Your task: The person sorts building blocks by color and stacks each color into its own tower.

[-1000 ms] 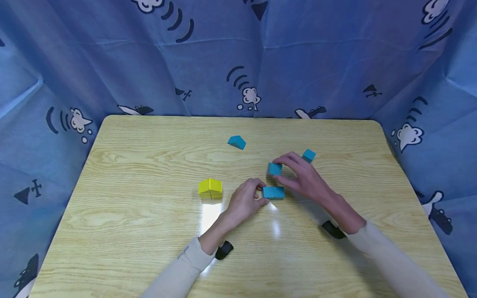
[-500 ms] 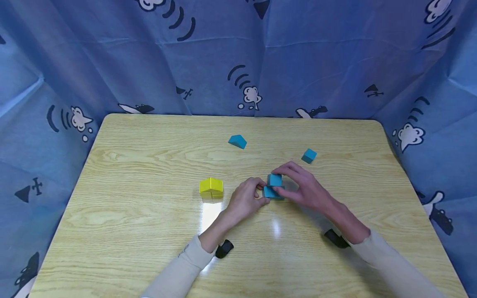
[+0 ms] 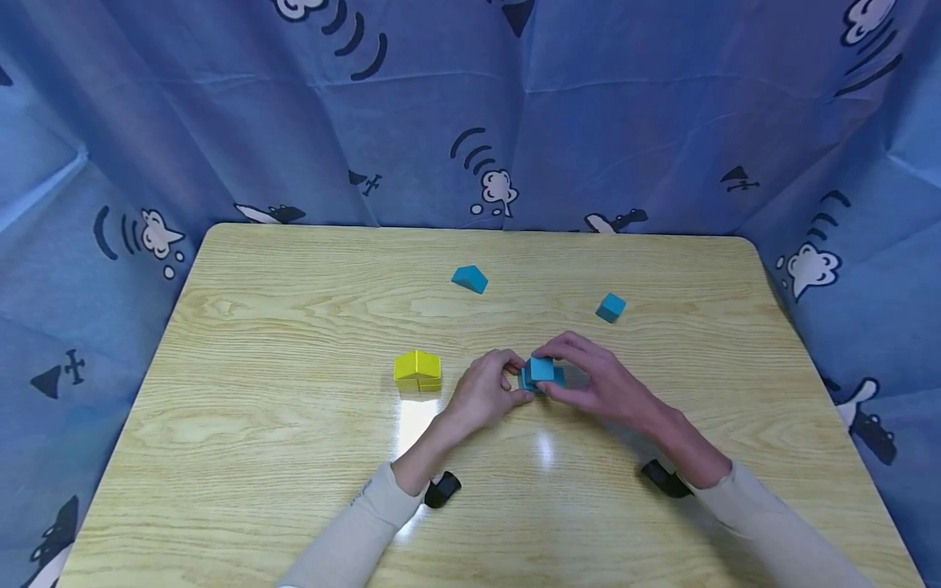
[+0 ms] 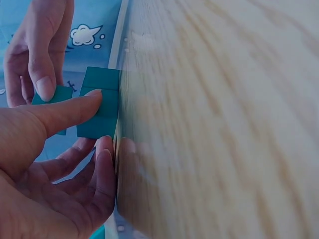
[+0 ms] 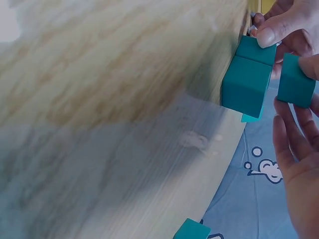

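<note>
Two blue blocks (image 5: 246, 84) lie side by side on the wooden table, touching each other. My left hand (image 3: 481, 392) steadies their left end, thumb on the near side and fingers on the far side. Just above them, my right hand (image 3: 613, 392) pinches a blue cube (image 3: 541, 369) between thumb and fingers. A narrow gap between this cube and the pair (image 4: 99, 119) shows in the right wrist view. From the head view the cube hides much of the pair.
Left of my hands stands a small yellow block stack (image 3: 417, 370) with a peaked top. Farther back lies a blue triangular block (image 3: 470, 279). Another blue cube (image 3: 611, 308) sits beyond my right hand. A blue patterned curtain (image 3: 412, 122) surrounds the table (image 3: 294, 327).
My right hand has brought the blue cube toward me, from behind the two blocks to over them. My left hand has stayed at the pair.
</note>
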The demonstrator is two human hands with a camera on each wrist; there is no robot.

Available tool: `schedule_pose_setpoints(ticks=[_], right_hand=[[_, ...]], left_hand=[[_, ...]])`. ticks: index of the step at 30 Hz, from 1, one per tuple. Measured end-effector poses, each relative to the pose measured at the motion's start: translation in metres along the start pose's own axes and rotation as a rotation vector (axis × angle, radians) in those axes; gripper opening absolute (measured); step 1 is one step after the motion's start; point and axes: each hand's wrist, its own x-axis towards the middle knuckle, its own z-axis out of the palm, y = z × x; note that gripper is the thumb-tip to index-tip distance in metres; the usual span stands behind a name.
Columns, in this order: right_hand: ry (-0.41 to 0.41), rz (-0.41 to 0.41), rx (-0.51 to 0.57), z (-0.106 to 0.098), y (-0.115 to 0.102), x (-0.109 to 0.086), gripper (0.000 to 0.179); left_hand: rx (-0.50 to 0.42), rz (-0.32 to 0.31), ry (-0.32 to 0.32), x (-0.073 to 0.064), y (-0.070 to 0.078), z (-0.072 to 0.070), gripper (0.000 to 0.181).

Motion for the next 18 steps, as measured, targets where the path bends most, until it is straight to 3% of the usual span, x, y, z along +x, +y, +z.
schedule_pose_setpoints(ticks=[18], right_hand=[[-0.050,0.016,0.019,0.0028,0.0020,-0.0012,0.043]], left_hand=[[0.008,0.005,0.008,-0.0004,0.0007,-0.0005,0.035]])
